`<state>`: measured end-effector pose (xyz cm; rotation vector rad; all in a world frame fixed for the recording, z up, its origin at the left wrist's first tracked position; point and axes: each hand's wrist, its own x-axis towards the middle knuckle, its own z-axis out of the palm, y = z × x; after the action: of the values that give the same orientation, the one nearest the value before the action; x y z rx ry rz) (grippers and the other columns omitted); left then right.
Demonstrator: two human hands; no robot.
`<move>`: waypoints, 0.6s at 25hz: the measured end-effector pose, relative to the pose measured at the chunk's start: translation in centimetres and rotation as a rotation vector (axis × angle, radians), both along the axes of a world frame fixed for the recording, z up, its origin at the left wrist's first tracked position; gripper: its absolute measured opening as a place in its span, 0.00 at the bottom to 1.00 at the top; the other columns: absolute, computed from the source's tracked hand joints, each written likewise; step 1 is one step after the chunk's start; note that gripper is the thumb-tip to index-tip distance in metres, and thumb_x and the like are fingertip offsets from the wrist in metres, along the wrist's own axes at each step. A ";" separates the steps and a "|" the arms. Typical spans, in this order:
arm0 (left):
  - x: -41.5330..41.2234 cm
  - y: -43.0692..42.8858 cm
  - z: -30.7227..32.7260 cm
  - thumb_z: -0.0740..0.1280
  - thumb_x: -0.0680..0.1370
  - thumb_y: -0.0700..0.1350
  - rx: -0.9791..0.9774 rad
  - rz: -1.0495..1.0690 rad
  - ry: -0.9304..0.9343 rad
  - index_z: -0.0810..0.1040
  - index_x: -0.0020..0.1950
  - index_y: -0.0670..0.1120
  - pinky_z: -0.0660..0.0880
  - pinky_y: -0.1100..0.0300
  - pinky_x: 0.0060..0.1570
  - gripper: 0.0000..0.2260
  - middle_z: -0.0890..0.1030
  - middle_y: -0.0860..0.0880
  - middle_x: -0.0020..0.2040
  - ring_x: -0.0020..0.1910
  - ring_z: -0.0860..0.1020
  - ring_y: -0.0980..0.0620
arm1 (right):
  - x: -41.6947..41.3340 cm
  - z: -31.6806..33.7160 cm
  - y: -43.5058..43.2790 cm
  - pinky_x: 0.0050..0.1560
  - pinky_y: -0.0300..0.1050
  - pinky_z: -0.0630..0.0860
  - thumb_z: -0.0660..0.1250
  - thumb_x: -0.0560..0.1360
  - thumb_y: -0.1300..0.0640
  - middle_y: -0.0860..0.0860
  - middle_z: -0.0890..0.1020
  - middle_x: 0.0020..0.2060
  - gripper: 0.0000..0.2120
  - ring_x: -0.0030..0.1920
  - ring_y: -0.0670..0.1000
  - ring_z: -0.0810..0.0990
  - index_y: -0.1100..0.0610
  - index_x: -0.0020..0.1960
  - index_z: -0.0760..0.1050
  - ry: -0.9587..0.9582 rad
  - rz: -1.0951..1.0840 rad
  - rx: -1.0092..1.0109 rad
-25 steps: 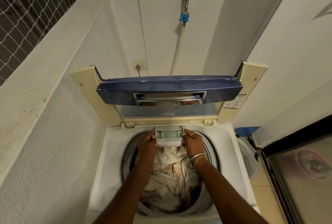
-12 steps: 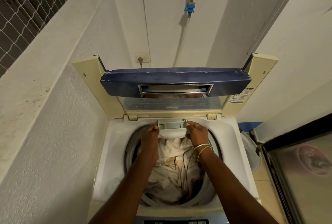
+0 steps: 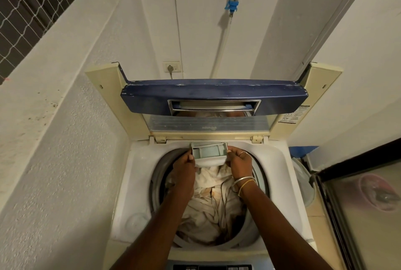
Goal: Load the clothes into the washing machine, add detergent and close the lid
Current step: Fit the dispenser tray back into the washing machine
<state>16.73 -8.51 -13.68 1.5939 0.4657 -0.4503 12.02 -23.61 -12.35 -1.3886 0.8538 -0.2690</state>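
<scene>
Detergent drawer (image 3: 208, 153), one, gripped by left hand (image 3: 184, 170) and right hand (image 3: 239, 162) (lid (image 3: 214, 96) up)

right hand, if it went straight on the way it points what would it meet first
The right hand grips the detergent drawer, which would likely meet the washer's white back rim below the raised lid; depth unclear.

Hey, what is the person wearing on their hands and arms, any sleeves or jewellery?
No sleeves or gloves in view. The right hand has a silver-coloured ring on one finger, and its wrist carries two thin bangles, one silver-coloured, one gold-coloured. The left hand shows no jewellery.
</scene>
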 end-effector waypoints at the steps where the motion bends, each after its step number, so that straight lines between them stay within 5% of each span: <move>1: -0.1 0.0 0.1 0.60 0.84 0.43 -0.002 0.000 -0.009 0.80 0.64 0.44 0.80 0.55 0.48 0.12 0.82 0.51 0.48 0.44 0.80 0.53 | 0.0 0.0 0.1 0.46 0.50 0.77 0.65 0.77 0.66 0.54 0.81 0.37 0.12 0.40 0.53 0.78 0.53 0.42 0.83 -0.002 -0.005 0.007; 4: -0.2 -0.3 0.7 0.59 0.84 0.44 0.010 -0.013 -0.034 0.79 0.65 0.44 0.79 0.58 0.46 0.13 0.82 0.46 0.54 0.49 0.80 0.50 | 0.2 -0.1 0.0 0.46 0.51 0.77 0.66 0.76 0.66 0.54 0.81 0.35 0.12 0.39 0.53 0.78 0.54 0.40 0.83 0.005 -0.023 0.030; 9: -0.1 -0.2 -0.2 0.61 0.84 0.44 0.055 -0.031 -0.048 0.78 0.67 0.45 0.78 0.45 0.62 0.14 0.82 0.45 0.60 0.58 0.80 0.46 | 0.2 -0.5 -0.2 0.43 0.50 0.74 0.65 0.75 0.68 0.57 0.79 0.34 0.06 0.38 0.55 0.75 0.68 0.43 0.80 0.019 -0.025 0.043; 15: 0.0 -0.1 0.0 0.59 0.84 0.43 0.060 -0.063 -0.067 0.77 0.69 0.44 0.77 0.48 0.62 0.15 0.81 0.45 0.62 0.59 0.79 0.46 | 0.2 0.0 -0.2 0.44 0.50 0.75 0.65 0.76 0.67 0.57 0.80 0.36 0.11 0.38 0.55 0.76 0.56 0.40 0.82 0.011 -0.026 0.063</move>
<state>16.77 -8.57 -13.73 1.6802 0.3825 -0.4323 12.20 -23.78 -12.39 -1.3223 0.8833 -0.2523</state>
